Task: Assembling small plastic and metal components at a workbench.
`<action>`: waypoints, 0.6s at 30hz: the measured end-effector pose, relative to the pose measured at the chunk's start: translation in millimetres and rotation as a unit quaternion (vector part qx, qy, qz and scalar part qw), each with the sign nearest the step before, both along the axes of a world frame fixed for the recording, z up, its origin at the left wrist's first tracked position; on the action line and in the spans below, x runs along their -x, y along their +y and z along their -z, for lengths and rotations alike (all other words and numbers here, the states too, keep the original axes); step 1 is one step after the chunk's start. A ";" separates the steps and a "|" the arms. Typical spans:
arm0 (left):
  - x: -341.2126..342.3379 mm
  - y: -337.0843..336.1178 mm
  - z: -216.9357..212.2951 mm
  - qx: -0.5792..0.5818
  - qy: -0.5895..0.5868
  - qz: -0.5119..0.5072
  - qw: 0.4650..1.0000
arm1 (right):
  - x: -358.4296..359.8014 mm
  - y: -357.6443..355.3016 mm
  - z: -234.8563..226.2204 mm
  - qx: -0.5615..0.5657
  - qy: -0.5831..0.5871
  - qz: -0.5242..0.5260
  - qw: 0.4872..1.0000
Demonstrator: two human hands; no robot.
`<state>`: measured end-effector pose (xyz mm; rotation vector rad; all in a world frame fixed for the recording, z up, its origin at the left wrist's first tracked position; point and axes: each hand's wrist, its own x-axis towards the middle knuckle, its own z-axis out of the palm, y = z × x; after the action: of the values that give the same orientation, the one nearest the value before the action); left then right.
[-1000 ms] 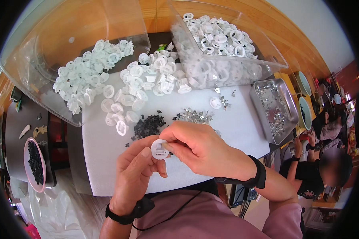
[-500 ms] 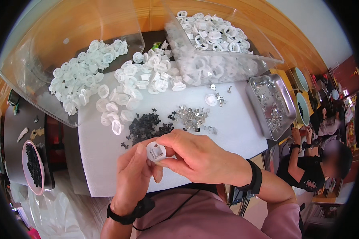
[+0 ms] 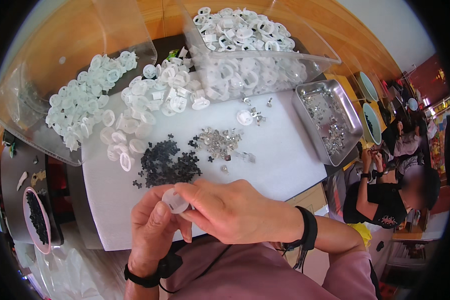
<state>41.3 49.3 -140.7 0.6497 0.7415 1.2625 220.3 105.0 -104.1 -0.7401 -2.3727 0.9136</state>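
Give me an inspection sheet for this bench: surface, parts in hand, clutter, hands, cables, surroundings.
Surface: white mat over a dark bench.
Job's things: white round part, pinched between both hands.
Clutter: black bits and metal clips heaped on the mat; loose white rings; two clear bins of white parts; steel tray of clips; pink bowl of black bits at left.
Grippers: left hand and right hand both grip the part; dark band on each wrist.
Cables: thin black cord across the pink shirt.
Surroundings: another person seated at right; teal bowls beyond the tray.
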 end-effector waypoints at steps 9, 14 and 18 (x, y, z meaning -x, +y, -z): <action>-5.5 5.2 2.2 0.040 0.037 -0.043 0.998 | -80.3 50.5 -8.1 -0.061 -0.114 0.099 0.987; -11.5 6.4 8.2 0.012 0.059 -0.044 0.997 | -91.9 48.5 -7.2 -0.018 -0.222 0.084 0.971; -12.7 3.8 9.9 0.014 0.062 -0.061 0.996 | -87.1 49.2 -6.4 -0.030 -0.251 0.086 0.964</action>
<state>54.0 53.1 -150.5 0.6735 0.9117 1.3289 307.4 154.1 -97.7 -1.2529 -2.6900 0.6288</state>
